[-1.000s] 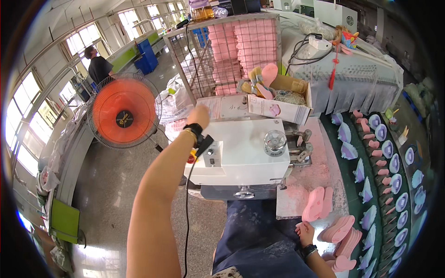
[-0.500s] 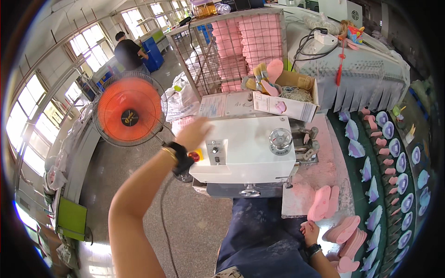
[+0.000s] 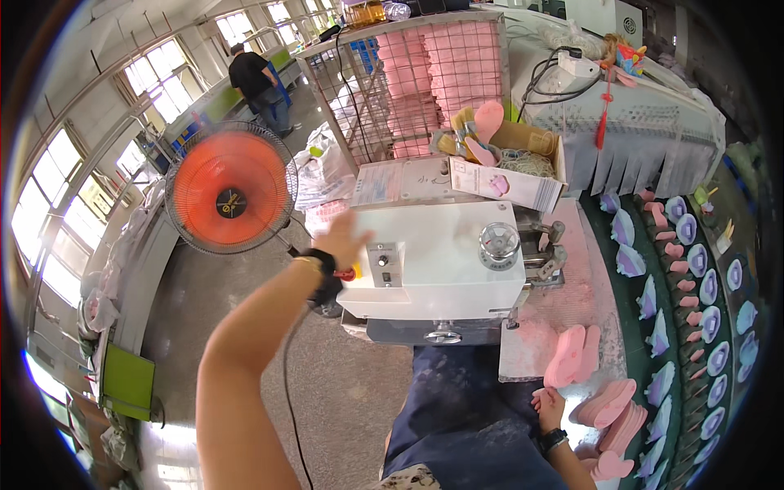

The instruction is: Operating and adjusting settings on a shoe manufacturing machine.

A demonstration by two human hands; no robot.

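Note:
My left hand (image 3: 341, 242) is at the left end of a white machine (image 3: 441, 265), its fingers apart and a little blurred. Close by its wrist is a red and yellow switch (image 3: 349, 273). My right hand (image 3: 550, 407) lies low over my dark apron, fingers curled; whether anything is inside them is hidden. Just above it, a pair of pink shoe insoles (image 3: 565, 357) leans at the edge of the machine's dusty plate (image 3: 523, 351). Stacked pink insoles (image 3: 606, 404) lie to its right. The machine has a clear-topped dial (image 3: 499, 245) and metal rollers (image 3: 549, 257) at its right end.
An orange fan (image 3: 231, 192) stands left of the machine. Behind are a wire cage (image 3: 408, 90) of pink pieces and a cardboard box (image 3: 506, 184) with brushes. On the right runs a green conveyor (image 3: 625, 286) carrying purple and pink pieces. A person (image 3: 255, 82) stands far left.
My left hand has shifted slightly down and to the right, toward the machine's left end. My right hand has stayed put. The person in the background has moved right.

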